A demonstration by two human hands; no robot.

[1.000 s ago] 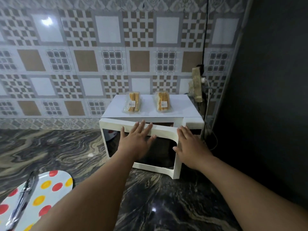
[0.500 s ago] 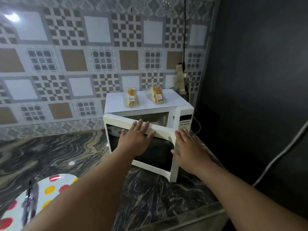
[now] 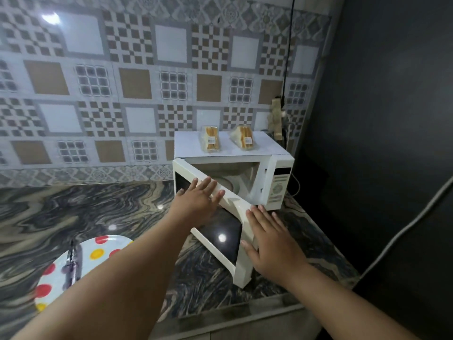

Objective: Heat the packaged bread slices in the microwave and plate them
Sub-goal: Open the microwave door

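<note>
With the microwave (image 3: 274,182) door (image 3: 215,217) half open under two flat, spread hands (image 3: 196,204), both bread packs (image 3: 212,141) sat unheated on top, the plate (image 3: 98,251) breadless

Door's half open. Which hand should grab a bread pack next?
Right, probably. The right hand lies flat at the white microwave door's free edge, nearer the clear bread packs; the left hand presses the door's top.
</note>
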